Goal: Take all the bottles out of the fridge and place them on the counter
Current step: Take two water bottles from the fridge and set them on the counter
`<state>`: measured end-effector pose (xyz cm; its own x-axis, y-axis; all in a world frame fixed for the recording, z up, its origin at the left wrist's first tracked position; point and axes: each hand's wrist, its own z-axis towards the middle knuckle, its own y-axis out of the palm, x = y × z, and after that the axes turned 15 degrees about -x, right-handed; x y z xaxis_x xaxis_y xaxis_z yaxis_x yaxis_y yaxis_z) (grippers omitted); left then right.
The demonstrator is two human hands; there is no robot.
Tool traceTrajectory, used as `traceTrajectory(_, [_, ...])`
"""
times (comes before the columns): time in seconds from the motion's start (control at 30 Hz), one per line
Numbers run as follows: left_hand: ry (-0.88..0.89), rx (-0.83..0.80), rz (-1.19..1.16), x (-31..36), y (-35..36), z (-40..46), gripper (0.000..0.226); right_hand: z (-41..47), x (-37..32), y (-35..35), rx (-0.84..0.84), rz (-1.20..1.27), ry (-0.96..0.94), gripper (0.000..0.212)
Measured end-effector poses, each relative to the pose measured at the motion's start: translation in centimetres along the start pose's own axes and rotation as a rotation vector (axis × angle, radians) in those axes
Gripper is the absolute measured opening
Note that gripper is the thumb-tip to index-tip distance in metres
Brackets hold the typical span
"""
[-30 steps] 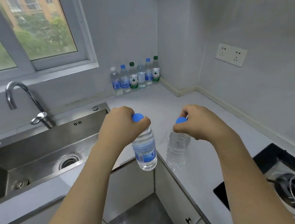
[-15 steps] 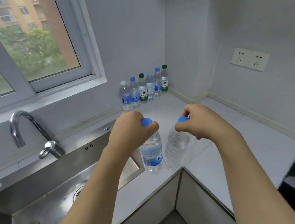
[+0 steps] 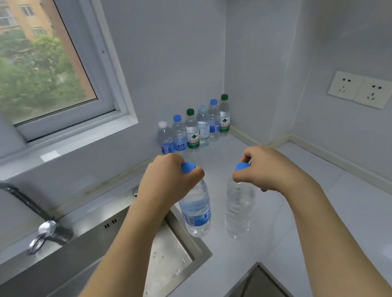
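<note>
Two water bottles are held by their necks above a white kitchen counter (image 3: 350, 214), one in each hand. The left hand (image 3: 166, 180) is curled tightly around the top of a labelled bottle (image 3: 196, 211), its blue cap (image 3: 188, 167) showing between thumb and fingers; the bottle hangs upright over the counter just beside the right rim of a steel sink (image 3: 92, 258). The right hand (image 3: 265, 168) is pinched around the neck of a clear bottle (image 3: 238, 207) with a blue cap (image 3: 242, 166), which is tilted slightly, its base over the counter. Whether either base is touching the surface cannot be told. The two bottles are seen near each other but apart. Farther back, six bottles (image 3: 195, 129) are lined up against the wall in the corner of the counter, two with green caps, the rest with blue or pale caps. A curved tap (image 3: 0, 213) is seen behind the sink at left, below a window (image 3: 28, 71). A double wall socket (image 3: 361, 89) is mounted on the right-hand wall.
</note>
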<state>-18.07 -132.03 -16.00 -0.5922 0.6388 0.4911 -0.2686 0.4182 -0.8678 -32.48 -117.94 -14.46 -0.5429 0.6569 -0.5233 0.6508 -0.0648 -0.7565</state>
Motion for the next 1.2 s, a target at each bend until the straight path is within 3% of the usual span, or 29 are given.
traceTrajectory(0.47, [-0.028, -0.027, 0.018, 2.4, 0.9, 16.4, 0.040, 15.0, 3.3, -6.9, 0.022, 0.049, -0.032, 0.022])
traceTrajectory(1.2, [0.056, -0.153, -0.020, 3.0, 5.2, 34.4, 0.039, 31.6, 7.6, -11.6, 0.029, -0.038, 0.066, 0.020])
